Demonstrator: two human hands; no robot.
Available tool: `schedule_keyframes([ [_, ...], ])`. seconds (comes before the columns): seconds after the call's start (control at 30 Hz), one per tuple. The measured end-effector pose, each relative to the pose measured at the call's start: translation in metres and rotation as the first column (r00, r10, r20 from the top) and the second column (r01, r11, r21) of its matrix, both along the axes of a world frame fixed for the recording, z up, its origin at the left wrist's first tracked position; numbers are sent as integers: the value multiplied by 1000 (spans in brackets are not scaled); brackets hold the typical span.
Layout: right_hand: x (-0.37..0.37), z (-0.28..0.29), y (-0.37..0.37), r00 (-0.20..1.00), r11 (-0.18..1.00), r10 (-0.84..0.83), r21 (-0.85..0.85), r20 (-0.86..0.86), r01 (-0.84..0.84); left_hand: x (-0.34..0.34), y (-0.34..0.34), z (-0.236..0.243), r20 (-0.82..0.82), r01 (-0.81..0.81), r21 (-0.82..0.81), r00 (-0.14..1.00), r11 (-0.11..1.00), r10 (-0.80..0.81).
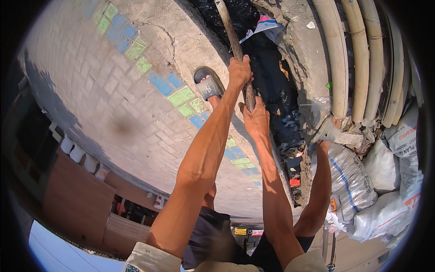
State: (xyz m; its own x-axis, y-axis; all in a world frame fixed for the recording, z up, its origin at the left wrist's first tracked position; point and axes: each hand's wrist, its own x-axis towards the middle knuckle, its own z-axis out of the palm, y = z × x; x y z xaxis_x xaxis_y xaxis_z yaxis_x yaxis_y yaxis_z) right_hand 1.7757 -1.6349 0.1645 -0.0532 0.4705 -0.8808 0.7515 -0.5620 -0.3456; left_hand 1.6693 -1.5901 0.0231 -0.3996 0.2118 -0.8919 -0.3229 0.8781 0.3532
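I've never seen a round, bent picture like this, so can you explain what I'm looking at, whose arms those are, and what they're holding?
This is one picture from a wide fisheye camera worn on a person's head, looking down. That lens bends straight edges, so the paving curves. The two bare forearms coming up from the lower edge belong to the wearer. The left hand and right hand both grip a long wooden pole, left hand higher, and the pole reaches into a dark open drain with litter in it. The left foot in a grey sandal stands on the paved walkway, which has blue and green bricks; the right foot is on the drain's other side. To the right lie pale pipes and filled white sacks.
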Motion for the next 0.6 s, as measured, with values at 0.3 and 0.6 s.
schedule_keyframes([
  [0.3,132,122,-142,967,959,-189,-181,170,219,141,-145,97,361,-158,-151,910,976,204],
  [0.6,184,161,-202,953,899,-143,-367,267,238,224,-243,143,295,-34,-313,947,949,131],
])
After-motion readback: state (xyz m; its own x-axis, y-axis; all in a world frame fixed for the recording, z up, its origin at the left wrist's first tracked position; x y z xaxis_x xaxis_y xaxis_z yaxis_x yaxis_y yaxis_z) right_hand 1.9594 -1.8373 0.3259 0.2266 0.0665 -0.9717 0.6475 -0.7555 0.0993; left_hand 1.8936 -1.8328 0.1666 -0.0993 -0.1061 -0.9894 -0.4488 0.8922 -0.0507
